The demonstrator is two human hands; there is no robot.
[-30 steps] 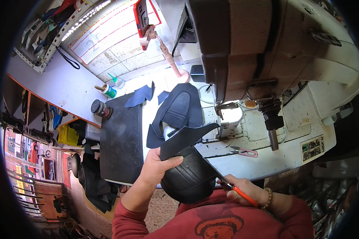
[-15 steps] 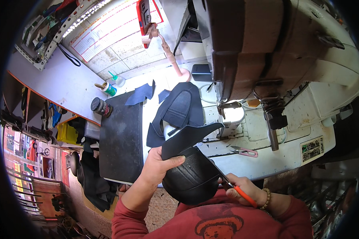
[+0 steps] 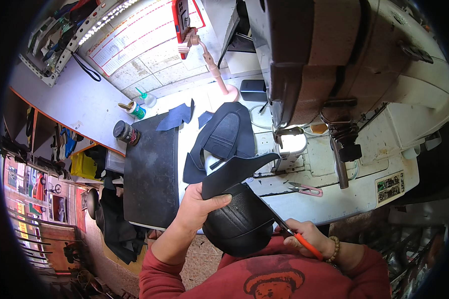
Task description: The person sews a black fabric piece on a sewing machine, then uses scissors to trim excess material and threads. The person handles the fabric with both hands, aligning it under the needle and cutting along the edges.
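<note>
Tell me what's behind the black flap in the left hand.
Behind the flap in the left hand, a dark moulded panel lies on the white table. The flap hides the panel's near end; anything else it covers there cannot be seen.

Left of the left hand (image 3: 192,207), a hand could pass low over the flat dark mat (image 3: 152,189), with a jar (image 3: 126,133) standing at its far left corner. Straight ahead, the black curved piece (image 3: 239,174) in that hand and the dark cut pieces (image 3: 228,130) beyond it block a low path. To the right, the sewing machine (image 3: 314,65) overhangs the bench (image 3: 304,210), its metal rod (image 3: 340,167) hanging down; pink snips (image 3: 306,189) lie along the strip in front.
</note>
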